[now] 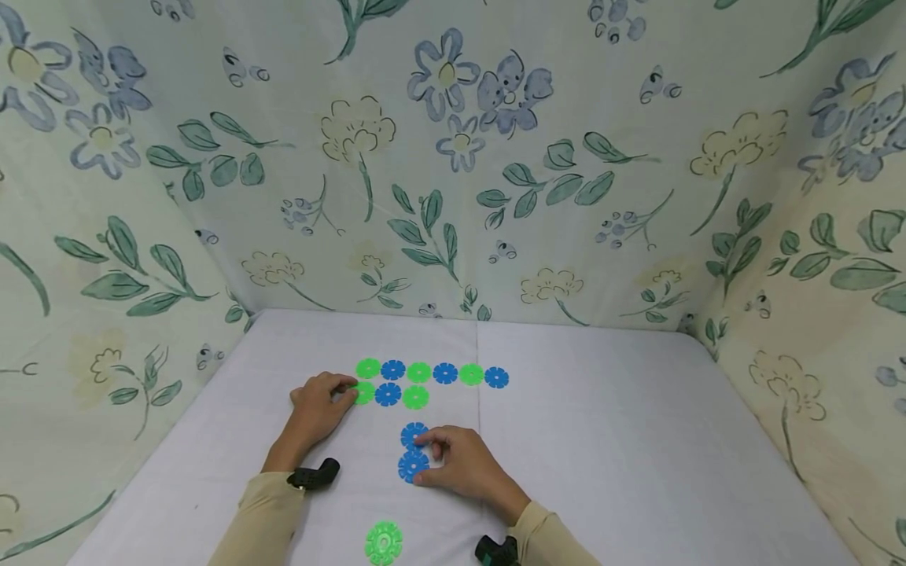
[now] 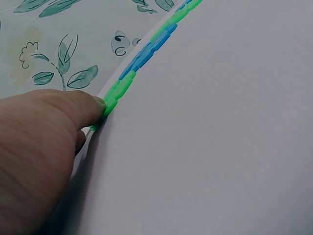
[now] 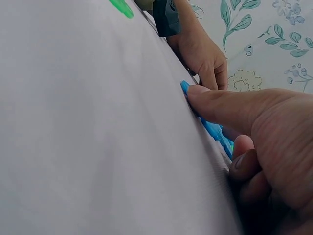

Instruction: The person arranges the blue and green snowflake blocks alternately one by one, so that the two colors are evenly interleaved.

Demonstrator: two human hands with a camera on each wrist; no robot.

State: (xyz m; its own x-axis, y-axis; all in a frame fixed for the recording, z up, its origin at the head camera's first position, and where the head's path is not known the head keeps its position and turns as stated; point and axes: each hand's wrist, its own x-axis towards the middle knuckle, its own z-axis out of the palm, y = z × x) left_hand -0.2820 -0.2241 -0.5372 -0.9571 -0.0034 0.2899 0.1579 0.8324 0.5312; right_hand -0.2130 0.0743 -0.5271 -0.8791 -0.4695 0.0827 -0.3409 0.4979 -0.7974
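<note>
Flat notched plastic discs lie in two rows on the white table. My left hand (image 1: 318,405) touches the left edge of the green disc (image 1: 365,393) that begins the nearer row, its thumb tip right on the rim in the left wrist view. Beside that disc come a blue one (image 1: 388,395) and another green one (image 1: 415,397). Closer to me, my right hand (image 1: 467,464) pinches a blue disc (image 1: 410,467) by its edges between thumb and forefinger. A second blue disc (image 1: 413,433) overlaps it just beyond, with the forefinger over its near part.
The farther row alternates green and blue discs, ending in a blue one (image 1: 497,377) on the right. At the front, a green disc pile (image 1: 384,542) sits between the forearms. Flower-printed cloth (image 1: 439,196) encloses the back and sides of the table (image 1: 602,440).
</note>
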